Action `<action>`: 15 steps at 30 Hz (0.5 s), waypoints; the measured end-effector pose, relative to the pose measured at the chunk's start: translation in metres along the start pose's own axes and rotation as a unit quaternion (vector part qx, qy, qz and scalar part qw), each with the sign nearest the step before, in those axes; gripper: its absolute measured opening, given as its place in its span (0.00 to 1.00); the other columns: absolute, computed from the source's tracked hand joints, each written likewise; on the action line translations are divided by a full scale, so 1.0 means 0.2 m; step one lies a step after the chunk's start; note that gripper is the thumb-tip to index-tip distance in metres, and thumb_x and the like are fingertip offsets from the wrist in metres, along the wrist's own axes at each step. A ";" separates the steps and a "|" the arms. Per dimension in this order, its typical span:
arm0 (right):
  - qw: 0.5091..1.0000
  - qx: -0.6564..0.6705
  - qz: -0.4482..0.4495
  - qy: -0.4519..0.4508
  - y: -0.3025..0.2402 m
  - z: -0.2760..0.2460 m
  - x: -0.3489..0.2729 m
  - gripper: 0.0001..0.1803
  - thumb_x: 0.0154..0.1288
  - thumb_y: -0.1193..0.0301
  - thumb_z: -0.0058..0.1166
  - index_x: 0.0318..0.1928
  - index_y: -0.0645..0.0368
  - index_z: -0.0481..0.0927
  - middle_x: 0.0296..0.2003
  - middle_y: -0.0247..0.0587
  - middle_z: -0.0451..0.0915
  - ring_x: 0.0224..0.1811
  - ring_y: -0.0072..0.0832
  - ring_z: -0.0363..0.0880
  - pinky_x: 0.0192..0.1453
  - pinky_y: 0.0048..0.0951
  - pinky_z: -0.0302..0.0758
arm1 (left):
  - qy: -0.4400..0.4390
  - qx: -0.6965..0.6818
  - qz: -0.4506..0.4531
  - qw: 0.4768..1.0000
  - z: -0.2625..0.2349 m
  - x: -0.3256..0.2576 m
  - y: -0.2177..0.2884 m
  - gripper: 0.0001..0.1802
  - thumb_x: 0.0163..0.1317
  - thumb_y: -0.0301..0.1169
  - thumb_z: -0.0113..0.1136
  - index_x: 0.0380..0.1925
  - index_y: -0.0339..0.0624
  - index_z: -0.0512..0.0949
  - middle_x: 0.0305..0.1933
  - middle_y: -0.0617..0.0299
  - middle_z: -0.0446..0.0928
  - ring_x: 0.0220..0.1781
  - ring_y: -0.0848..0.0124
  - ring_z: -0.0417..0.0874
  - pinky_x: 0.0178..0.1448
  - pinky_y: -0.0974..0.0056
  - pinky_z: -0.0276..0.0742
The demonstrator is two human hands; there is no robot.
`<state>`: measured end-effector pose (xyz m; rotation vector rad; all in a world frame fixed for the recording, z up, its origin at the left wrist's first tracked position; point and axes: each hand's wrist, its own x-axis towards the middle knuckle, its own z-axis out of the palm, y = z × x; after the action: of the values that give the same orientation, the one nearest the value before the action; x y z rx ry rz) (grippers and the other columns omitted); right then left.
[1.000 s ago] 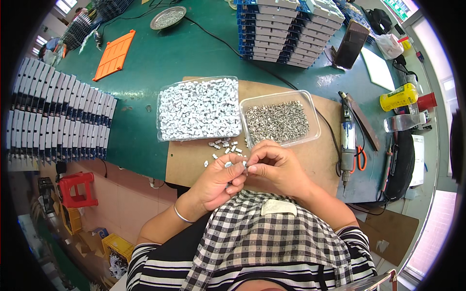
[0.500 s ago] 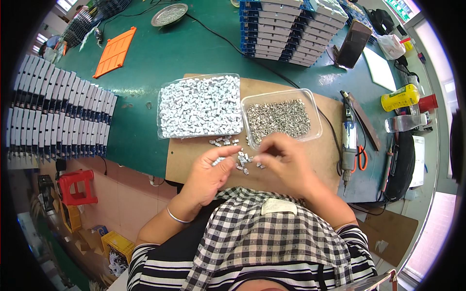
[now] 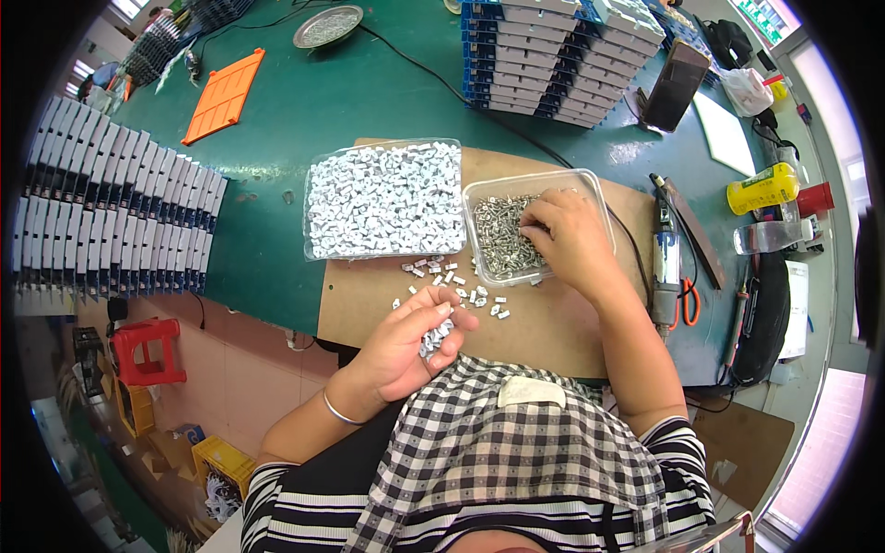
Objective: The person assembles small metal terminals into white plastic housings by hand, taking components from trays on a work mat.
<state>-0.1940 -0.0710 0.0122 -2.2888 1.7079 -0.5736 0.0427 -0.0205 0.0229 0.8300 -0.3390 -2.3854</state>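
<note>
My left hand (image 3: 410, 346) is cupped over the front of the brown board, its fingers closed round several small white plastic pieces (image 3: 437, 339). Thumb and forefinger meet above them. In the clear plastic tub (image 3: 604, 221) on the right, my right hand (image 3: 570, 235) has its fingers bent and its fingertips down among small metal screws (image 3: 500, 235); what exactly sits between them is hidden. A clear tray (image 3: 307, 241) heaped with the same white pieces stands left of the screw tub. Loose white pieces (image 3: 480, 297) lie on the board between my hands.
Under the tubs lies a brown board (image 3: 369, 300) on the green table (image 3: 263, 267). Stacked white-and-blue units stand at the left (image 3: 115, 198) and back (image 3: 553, 64). Right of the board are an electric screwdriver (image 3: 664, 267), orange-handled scissors (image 3: 690, 302) and a black cable (image 3: 636, 249).
My right hand has moved from over the loose pieces up and right into the screw tub. My left hand has drawn slightly nearer and curled, white pieces now showing in it.
</note>
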 end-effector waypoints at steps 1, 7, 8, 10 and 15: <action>0.999 0.038 0.005 0.027 0.00 0.00 0.00 0.06 0.47 0.73 0.57 0.29 0.57 0.78 0.30 0.40 0.74 0.38 0.38 0.71 0.44 0.36 0.66 | 0.000 0.000 0.000 1.000 0.00 0.00 -0.01 0.07 0.64 0.29 0.45 0.40 0.39 0.68 0.33 0.59 0.71 0.25 0.78 0.69 0.22 0.77 0.63; 0.979 0.146 0.081 0.113 0.02 -0.01 -0.02 0.06 0.45 0.77 0.56 0.27 0.61 0.74 0.26 0.40 0.74 0.29 0.34 0.72 0.35 0.31 0.69 | -0.054 -0.032 -0.017 0.998 -0.05 0.02 -0.04 0.07 0.65 0.31 0.45 0.38 0.41 0.69 0.32 0.61 0.70 0.24 0.78 0.65 0.22 0.77 0.61; 0.967 0.182 0.143 0.108 0.00 -0.03 -0.03 0.06 0.46 0.77 0.56 0.27 0.62 0.73 0.24 0.40 0.74 0.26 0.30 0.73 0.32 0.28 0.69 | -0.057 -0.038 -0.013 0.998 -0.05 0.03 -0.04 0.07 0.64 0.30 0.47 0.38 0.41 0.69 0.32 0.62 0.69 0.23 0.79 0.65 0.21 0.78 0.61; 0.954 0.240 0.140 0.116 -0.05 -0.06 -0.07 0.06 0.48 0.78 0.56 0.28 0.62 0.73 0.23 0.38 0.74 0.24 0.25 0.72 0.29 0.25 0.69 | -0.058 -0.045 -0.007 0.997 -0.06 0.03 -0.05 0.06 0.64 0.30 0.48 0.38 0.41 0.70 0.33 0.62 0.69 0.23 0.79 0.64 0.21 0.78 0.60; 0.822 0.528 0.208 -0.050 -0.23 -0.12 -0.16 0.04 0.56 0.78 0.55 0.30 0.63 0.73 0.25 0.32 0.76 0.25 0.16 0.73 0.28 0.18 0.70 | -0.038 -0.015 -0.014 0.999 -0.05 0.03 -0.04 0.07 0.62 0.29 0.51 0.38 0.41 0.71 0.33 0.63 0.70 0.25 0.80 0.66 0.22 0.79 0.61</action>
<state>-0.1730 -0.0252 0.0456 -1.0990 1.2459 -0.9507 0.0420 -0.0182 0.0097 0.7376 -0.3232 -2.4471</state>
